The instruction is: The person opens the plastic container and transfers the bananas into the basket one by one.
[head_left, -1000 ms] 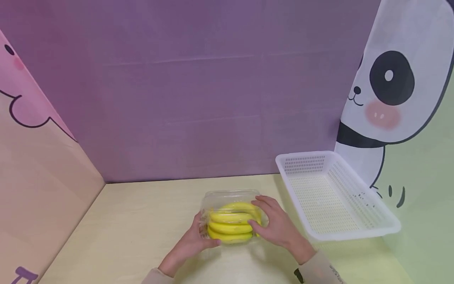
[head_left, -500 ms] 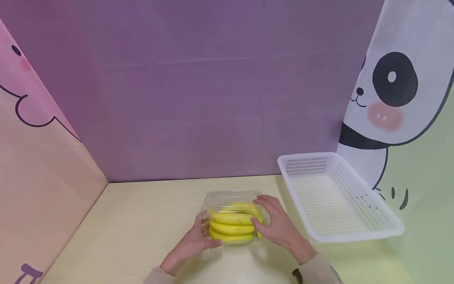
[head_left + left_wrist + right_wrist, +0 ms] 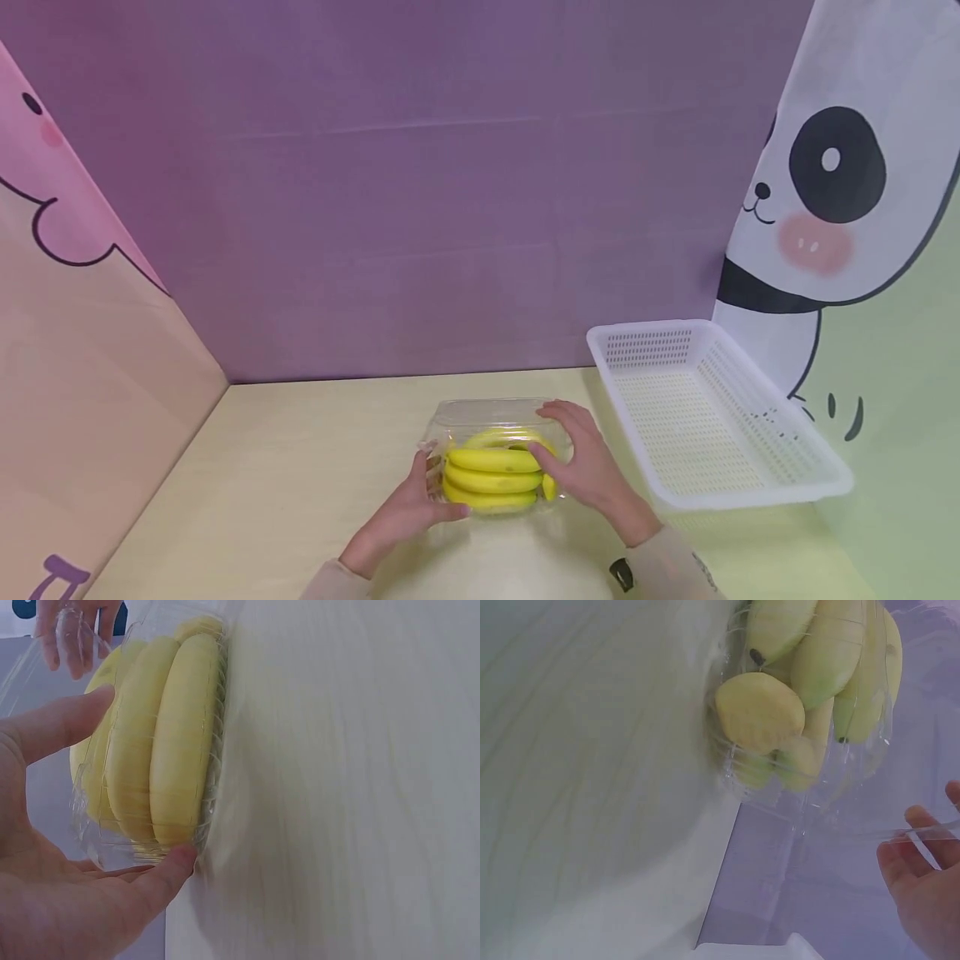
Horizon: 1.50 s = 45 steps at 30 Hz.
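A purple wall fills the background, with a pale table below it and a white perforated basket standing toward the back right. Near the front middle, just left of the basket, is a clear plastic container, low over the table; whether its bottom touches the table is hard to tell. The left hand grips the container's left end between thumb and fingers. The right hand is at the opposite end, and in the right wrist view its fingertips pinch what appears to be the lid edge, standing apart from the contents. Inside, yellow bananas lie crosswise in a stack. The step looks like working the lid, so the left hand would do best to hold the base level and steady while the right lifts gently and evenly: thin plastic could flex or spring, and a jolt could shift the fruit.
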Motion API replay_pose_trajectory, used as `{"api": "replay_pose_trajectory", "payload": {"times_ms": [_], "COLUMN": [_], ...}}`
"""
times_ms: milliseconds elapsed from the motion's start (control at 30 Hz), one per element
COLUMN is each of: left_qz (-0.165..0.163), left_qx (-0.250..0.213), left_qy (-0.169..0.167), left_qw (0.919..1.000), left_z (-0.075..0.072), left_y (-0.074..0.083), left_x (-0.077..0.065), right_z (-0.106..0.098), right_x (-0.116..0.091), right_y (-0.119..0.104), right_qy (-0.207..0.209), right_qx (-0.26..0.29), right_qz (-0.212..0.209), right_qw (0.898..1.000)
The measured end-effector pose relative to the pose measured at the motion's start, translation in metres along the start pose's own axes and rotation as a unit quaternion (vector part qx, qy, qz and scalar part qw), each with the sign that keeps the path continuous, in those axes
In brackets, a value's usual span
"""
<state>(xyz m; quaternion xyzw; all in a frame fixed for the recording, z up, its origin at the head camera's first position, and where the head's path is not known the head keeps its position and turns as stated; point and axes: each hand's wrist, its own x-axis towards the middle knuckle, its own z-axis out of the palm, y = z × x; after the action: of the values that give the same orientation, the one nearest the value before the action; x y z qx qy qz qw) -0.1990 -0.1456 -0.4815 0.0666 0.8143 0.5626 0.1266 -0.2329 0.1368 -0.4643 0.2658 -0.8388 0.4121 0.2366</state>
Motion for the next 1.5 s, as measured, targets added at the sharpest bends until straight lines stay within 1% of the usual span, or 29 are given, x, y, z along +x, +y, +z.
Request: {"api": "replay_pose_trajectory", "payload": {"times_ms": [267,467,667,800,1000,1333,1500], "left_qz": [-0.006,-0.003,0.001,0.001,0.003,0.006,0.008], "left_qx": [-0.008,-0.015,-0.019,-0.018,-0.011,-0.018,-0.020], "left_qy": [0.000,-0.001,-0.005,-0.013,-0.009,-0.008,-0.010], "left_qw": [0.9999,0.9999,0.9998,0.9997,0.9999,0.9998,0.9997], "left_z": [0.001,0.002,0.002,0.001,0.002,0.002,0.002], "left_y": [0.002,0.003,0.004,0.002,0.004,0.005,0.004], "left_x": [-0.001,-0.002,-0.003,-0.002,-0.002,-0.003,-0.004], "right_z": [0.002,-0.001,-0.001,-0.001,-0.001,0.000,0.000], "right_x": [0.003,0.006,0.008,0.009,0.011,0.019,0.020], "right_y": [0.004,0.002,0.002,0.005,0.008,0.011,0.016], "right_qy": [0.023,0.031,0.042,0.055,0.070,0.071,0.084], "right_qx": [0.066,0.118,0.151,0.165,0.190,0.192,0.208], "right_qz": [0.023,0.050,0.065,0.078,0.085,0.116,0.119], "right_qw": [0.997,0.991,0.986,0.982,0.976,0.972,0.967]}}
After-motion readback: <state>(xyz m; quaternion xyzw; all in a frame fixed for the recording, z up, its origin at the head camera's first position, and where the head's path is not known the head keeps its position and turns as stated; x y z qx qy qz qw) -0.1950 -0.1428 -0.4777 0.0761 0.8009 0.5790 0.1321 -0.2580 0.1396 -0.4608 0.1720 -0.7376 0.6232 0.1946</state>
